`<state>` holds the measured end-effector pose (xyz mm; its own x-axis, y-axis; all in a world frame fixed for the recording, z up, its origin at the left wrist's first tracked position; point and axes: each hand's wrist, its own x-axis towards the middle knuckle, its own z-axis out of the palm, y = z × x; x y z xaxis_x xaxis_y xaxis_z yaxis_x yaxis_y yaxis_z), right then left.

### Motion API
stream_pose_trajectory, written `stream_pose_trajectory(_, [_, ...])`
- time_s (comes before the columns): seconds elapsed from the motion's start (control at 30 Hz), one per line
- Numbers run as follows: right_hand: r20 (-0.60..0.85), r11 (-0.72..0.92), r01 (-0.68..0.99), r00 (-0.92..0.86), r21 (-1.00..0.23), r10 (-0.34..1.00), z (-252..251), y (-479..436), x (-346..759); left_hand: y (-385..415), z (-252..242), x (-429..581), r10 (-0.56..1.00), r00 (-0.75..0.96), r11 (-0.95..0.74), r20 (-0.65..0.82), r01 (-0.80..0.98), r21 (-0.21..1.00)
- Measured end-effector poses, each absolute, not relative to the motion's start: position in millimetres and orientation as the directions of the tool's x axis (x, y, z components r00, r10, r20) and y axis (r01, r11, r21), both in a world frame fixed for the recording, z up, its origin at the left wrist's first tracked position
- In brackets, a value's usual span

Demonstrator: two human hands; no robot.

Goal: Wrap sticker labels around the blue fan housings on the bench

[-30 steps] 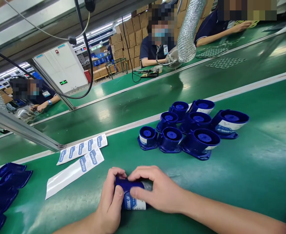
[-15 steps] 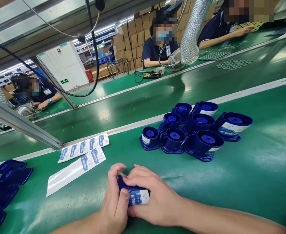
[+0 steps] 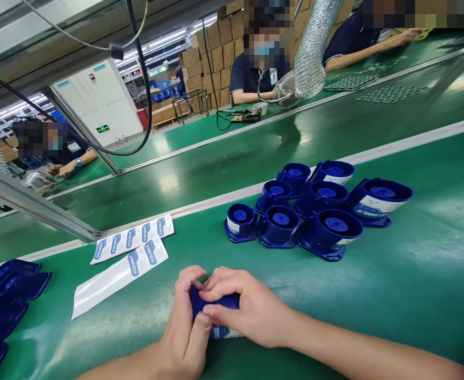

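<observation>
Near the front of the green bench I hold a blue plastic housing (image 3: 230, 302) between both hands. It bears a white and blue label (image 3: 221, 332), only partly showing below my fingers. My left hand (image 3: 184, 330) wraps the housing's left side, with the thumb in front. From the right, my right hand (image 3: 258, 311) closes over it, thumb and fingers pressed against the housing near the top. Beyond my left hand lie two label strips, one with several labels (image 3: 131, 238), the other mostly bare white backing (image 3: 101, 292).
Several labelled blue housings (image 3: 337, 226) stand grouped to the right. More blue housings (image 3: 22, 285) sit at the left edge. A metal post (image 3: 58, 203) rises at left, and a black cable (image 3: 147, 100) hangs above. Co-workers (image 3: 261, 68) sit across the bench beside a foil duct (image 3: 313, 58).
My right thumb has moved up and left across the housing's front, and less of the label shows. My left hand keeps nearly the same grip. The view has shifted slightly.
</observation>
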<state>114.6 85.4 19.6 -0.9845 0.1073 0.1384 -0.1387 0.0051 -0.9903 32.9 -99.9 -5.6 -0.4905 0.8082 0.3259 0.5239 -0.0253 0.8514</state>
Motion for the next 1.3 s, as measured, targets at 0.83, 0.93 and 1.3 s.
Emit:
stream_pose_trajectory(0.83, [-0.24, -0.474, 0.333, -0.939, -0.815, -0.246, 15, 122, 116, -88, 19, 5, 0.764, -0.577, -0.225, 0.288, 0.181, 0.957])
stream_pose_trajectory(0.93, [-0.241, -0.634, 0.289, -0.957, -0.718, -0.163, 10, 125, 114, -86, 8, 4, 0.735, -0.642, -0.248, 0.218, 0.044, 0.968])
stream_pose_trajectory(1.3, [0.017, -0.604, 0.112, -0.979, -0.789, -0.204, -1, 119, 111, -91, -3, -2, 0.835, -0.55, -0.153, 0.026, -0.188, 0.97])
